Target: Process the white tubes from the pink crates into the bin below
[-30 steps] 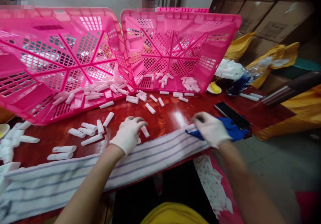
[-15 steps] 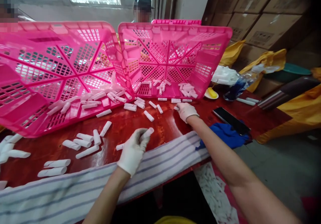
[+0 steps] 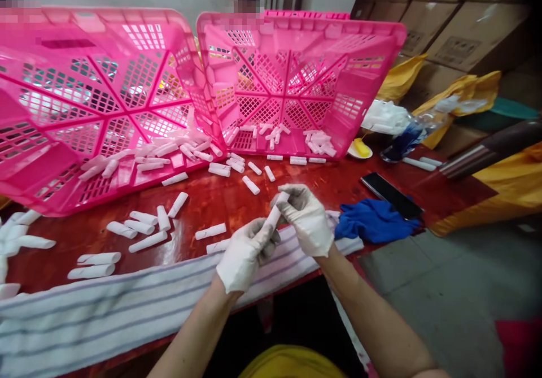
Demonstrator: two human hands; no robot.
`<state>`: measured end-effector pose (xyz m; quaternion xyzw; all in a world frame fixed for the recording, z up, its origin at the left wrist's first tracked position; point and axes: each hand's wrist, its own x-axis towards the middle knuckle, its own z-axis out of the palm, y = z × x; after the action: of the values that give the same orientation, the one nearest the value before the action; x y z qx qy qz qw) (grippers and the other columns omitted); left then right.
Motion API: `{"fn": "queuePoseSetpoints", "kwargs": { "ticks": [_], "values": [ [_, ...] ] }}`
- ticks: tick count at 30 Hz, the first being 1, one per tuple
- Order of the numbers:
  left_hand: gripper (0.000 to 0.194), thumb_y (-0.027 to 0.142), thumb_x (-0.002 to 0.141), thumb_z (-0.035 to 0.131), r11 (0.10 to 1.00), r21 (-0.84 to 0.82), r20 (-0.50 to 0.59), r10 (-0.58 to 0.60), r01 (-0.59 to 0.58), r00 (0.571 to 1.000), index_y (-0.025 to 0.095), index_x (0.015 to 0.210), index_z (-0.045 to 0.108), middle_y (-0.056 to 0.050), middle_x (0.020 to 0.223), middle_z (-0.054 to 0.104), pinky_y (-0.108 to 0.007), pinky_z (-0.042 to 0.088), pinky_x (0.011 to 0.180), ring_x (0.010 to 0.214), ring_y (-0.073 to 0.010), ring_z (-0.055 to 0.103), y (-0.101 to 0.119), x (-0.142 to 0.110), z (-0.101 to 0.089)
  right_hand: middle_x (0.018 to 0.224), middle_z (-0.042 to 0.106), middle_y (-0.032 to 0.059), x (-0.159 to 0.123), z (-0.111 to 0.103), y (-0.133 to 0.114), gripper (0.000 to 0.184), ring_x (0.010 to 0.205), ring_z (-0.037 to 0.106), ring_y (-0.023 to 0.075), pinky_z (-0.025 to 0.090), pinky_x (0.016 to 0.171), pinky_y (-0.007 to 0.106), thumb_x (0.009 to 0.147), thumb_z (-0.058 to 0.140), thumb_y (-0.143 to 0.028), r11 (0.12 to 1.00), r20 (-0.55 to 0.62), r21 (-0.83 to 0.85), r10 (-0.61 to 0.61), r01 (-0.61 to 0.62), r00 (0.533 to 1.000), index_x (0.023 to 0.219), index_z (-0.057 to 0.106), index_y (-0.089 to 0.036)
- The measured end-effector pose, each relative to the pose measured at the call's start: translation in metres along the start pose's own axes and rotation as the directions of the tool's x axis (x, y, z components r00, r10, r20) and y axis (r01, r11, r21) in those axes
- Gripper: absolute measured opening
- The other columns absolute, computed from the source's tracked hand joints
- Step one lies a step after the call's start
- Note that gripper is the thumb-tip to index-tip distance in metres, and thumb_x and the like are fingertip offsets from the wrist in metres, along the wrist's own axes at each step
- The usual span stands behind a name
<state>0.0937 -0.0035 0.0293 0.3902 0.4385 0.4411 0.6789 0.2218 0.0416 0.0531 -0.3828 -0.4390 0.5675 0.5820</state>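
Observation:
Both my hands wear white gloves and meet above the table's front edge. My left hand (image 3: 245, 253) grips the lower end of a short white tube (image 3: 273, 216), and my right hand (image 3: 305, 218) pinches its upper end. The tube tilts up to the right between them. Two more white tubes (image 3: 210, 231) lie on the red table (image 3: 296, 183) just left of my left hand. A striped white towel (image 3: 127, 302) runs along the table's front edge under my hands.
Two pink plastic crates, left (image 3: 84, 95) and right (image 3: 296, 78), stand tipped toward me with several white tubes in and before them. A blue cloth (image 3: 372, 220) and a phone (image 3: 392, 195) lie at right. Cardboard boxes (image 3: 457, 22) and yellow bags are stacked beyond.
My left hand picked a tube off the table and lifted it. My right hand reached to the right crate's front, then came back and now holds the tube's upper end.

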Motion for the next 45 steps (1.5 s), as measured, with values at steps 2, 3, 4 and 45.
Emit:
{"fn": "queuePoseSetpoints", "kwargs": {
  "ticks": [2, 3, 4, 45],
  "values": [
    [0.032, 0.046, 0.083, 0.054, 0.999, -0.042, 0.002, 0.012, -0.012, 1.000, 0.014, 0.082, 0.052, 0.002, 0.070, 0.050, -0.019, 0.022, 0.045, 0.049, -0.0036, 0.033, -0.001, -0.001, 0.001, 0.081, 0.064, 0.0028, -0.005, -0.004, 0.003, 0.028, 0.063, 0.055, 0.0102, 0.047, 0.057, 0.023, 0.076, 0.067, -0.038, 0.997, 0.069, -0.072, 0.015, -0.010, 0.998, 0.094, 0.059, -0.018],
    [0.032, 0.046, 0.083, 0.054, 0.999, -0.019, -0.030, 0.032, -0.033, 0.999, 0.014, 0.082, 0.052, 0.002, 0.069, 0.050, -0.019, 0.023, 0.044, 0.048, -0.0037, 0.033, -0.001, -0.002, 0.002, 0.085, 0.064, 0.0041, -0.007, -0.007, 0.004, 0.027, 0.067, 0.056, 0.0104, 0.047, 0.061, 0.023, 0.081, 0.061, -0.040, 0.992, 0.106, -0.124, 0.009, 0.004, 0.994, 0.096, 0.061, -0.018],
    [0.031, 0.045, 0.083, 0.055, 0.998, 0.022, -0.071, 0.054, -0.052, 0.996, 0.014, 0.083, 0.053, 0.002, 0.068, 0.050, -0.019, 0.023, 0.044, 0.048, -0.0040, 0.033, -0.001, -0.003, 0.002, 0.088, 0.064, 0.0045, -0.009, -0.010, 0.004, 0.027, 0.070, 0.056, 0.0104, 0.047, 0.064, 0.023, 0.083, 0.058, -0.041, 0.985, 0.121, -0.169, -0.005, 0.025, 0.993, 0.098, 0.062, -0.018],
    [0.042, 0.027, 0.065, 0.073, 0.989, -0.051, -0.266, 0.120, -0.138, 0.956, 0.017, 0.091, 0.042, 0.001, 0.082, 0.060, -0.023, 0.046, 0.073, 0.076, -0.0117, 0.063, 0.023, 0.009, -0.068, 0.082, 0.061, 0.0032, 0.105, -0.012, 0.034, 0.018, 0.068, 0.060, 0.0137, 0.047, 0.067, 0.026, 0.082, 0.050, -0.024, 0.427, 0.131, -0.900, 0.087, 0.082, 0.988, 0.099, 0.047, -0.019]
  ]
}}
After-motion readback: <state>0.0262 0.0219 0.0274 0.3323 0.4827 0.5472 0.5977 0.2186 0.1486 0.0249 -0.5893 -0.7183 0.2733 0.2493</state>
